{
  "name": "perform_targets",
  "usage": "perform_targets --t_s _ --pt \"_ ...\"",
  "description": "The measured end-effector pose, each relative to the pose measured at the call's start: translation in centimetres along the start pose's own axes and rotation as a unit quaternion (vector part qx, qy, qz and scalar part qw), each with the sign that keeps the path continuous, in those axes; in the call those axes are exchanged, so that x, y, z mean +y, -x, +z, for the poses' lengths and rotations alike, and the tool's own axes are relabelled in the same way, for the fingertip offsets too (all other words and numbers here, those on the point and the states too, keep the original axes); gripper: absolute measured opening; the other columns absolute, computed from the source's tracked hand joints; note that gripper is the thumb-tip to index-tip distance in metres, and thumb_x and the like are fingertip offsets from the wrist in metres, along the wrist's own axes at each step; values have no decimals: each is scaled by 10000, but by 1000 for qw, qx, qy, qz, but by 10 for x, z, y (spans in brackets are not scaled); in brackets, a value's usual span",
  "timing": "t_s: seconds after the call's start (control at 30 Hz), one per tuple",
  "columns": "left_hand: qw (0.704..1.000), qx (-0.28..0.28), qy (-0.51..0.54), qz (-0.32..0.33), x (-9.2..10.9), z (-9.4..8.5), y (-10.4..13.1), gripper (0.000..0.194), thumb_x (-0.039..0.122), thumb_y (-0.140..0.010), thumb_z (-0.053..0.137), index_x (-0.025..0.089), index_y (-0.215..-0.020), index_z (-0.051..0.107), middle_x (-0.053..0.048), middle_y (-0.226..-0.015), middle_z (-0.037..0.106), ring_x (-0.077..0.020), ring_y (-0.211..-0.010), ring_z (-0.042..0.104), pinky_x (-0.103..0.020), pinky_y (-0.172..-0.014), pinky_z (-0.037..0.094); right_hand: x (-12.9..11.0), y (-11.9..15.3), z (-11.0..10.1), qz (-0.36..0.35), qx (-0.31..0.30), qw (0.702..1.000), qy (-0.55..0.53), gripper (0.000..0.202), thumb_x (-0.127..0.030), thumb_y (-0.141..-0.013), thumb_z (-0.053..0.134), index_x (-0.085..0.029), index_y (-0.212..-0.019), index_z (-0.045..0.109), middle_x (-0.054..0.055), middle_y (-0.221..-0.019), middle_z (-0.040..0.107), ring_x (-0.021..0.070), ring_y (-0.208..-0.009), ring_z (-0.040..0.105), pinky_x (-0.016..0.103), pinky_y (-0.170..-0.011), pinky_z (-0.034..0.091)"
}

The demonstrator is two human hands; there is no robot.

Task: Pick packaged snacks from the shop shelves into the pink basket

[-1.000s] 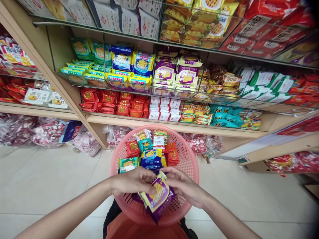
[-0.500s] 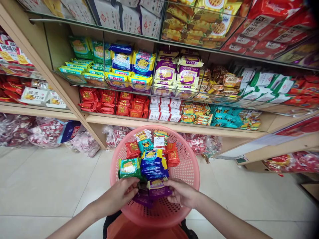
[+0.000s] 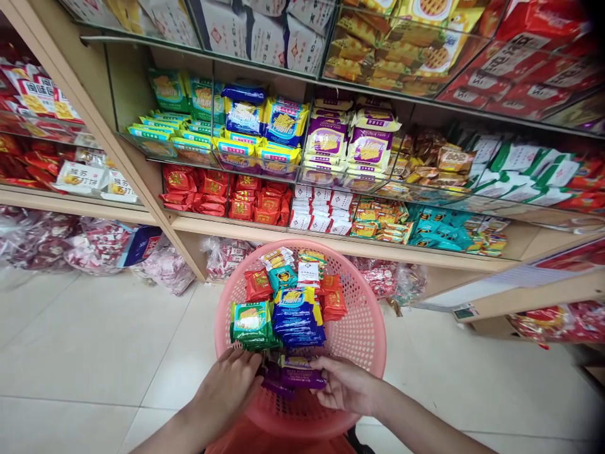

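A pink perforated plastic basket (image 3: 378,340) holds several small snack packets. My right hand (image 3: 345,383) pinches the right end of a purple biscuit packet (image 3: 300,376) at the basket's near side. At the left end of the purple packets, my left hand (image 3: 231,381) has its fingers curled round them; its fingertips are partly hidden. Just beyond lie green biscuit packets (image 3: 253,323) on the left and a stack of blue-and-yellow biscuit packets (image 3: 297,318) in the middle. Red packets (image 3: 333,301), a teal packet (image 3: 282,277) and a white packet (image 3: 309,275) sit farther back.
Wooden shelves with clear dividers face me, holding purple-and-cream packets (image 3: 326,139), red packets (image 3: 179,183) and teal packets (image 3: 439,227). Bagged goods (image 3: 99,243) lie on the tiled floor (image 3: 94,340) under the lowest shelf (image 3: 265,238).
The view has shifted, so shelves and basket appear farther right. My left hand has drawn slightly toward me, and the purple packets sit a bit apart from the green and blue ones.
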State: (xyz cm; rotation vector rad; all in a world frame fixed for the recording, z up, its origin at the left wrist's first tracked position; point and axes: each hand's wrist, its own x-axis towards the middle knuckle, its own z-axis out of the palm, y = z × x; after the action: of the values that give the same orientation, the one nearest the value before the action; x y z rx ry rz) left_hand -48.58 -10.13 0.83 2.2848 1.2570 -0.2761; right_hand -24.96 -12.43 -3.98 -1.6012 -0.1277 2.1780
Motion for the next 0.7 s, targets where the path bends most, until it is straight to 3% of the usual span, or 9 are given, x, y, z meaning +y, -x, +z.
perform_targets --t_s 0.27,0.37,0.5,0.6,0.7 --pt "995 -77 -24 -51 22 -4 -14 404 329 -857 365 98 -1029 648 -194 -1006 694 -335 -1018 611 -478 -945 386 -5 -28 6 37 -1 999 -3 65 -205 -755 584 -151 -751 549 15 -616 596 73 -524 548 157 -541 469" --pt "994 -89 -13 -66 23 -1 -21 444 375 -829 406 86 -1078 633 -200 -1021 695 -348 -1025 615 -473 -935 397 -8 -36 8 71 40 996 41 115 -242 -751 570 -162 -701 505 -11 -530 526 59 -430 460 127 -423 363" --pt "993 -91 7 -69 17 7 -28 509 399 -789 444 64 -1143 593 -224 -1067 678 -373 -1020 620 -487 -893 433 -8 -42 10 73 102 988 85 134 -255 -735 559 -181 -702 453 -55 -475 442 42 -369 368 115 -386 274" --pt "993 -96 37 -59 14 11 -31 504 395 -772 457 83 -1146 586 -218 -1082 673 -369 -1028 621 -475 -856 465 -4 -44 12 53 95 989 98 122 -262 -717 566 -183 -755 481 -44 -528 491 62 -413 441 143 -428 344" --pt "992 -100 52 -56 15 9 -32 445 394 -770 456 113 -1072 622 -195 -1083 678 -345 -1013 632 -440 -837 479 1 -43 14 15 60 994 92 215 -283 -682 606 -188 -857 523 3 -674 603 125 -574 591 265 -591 492"
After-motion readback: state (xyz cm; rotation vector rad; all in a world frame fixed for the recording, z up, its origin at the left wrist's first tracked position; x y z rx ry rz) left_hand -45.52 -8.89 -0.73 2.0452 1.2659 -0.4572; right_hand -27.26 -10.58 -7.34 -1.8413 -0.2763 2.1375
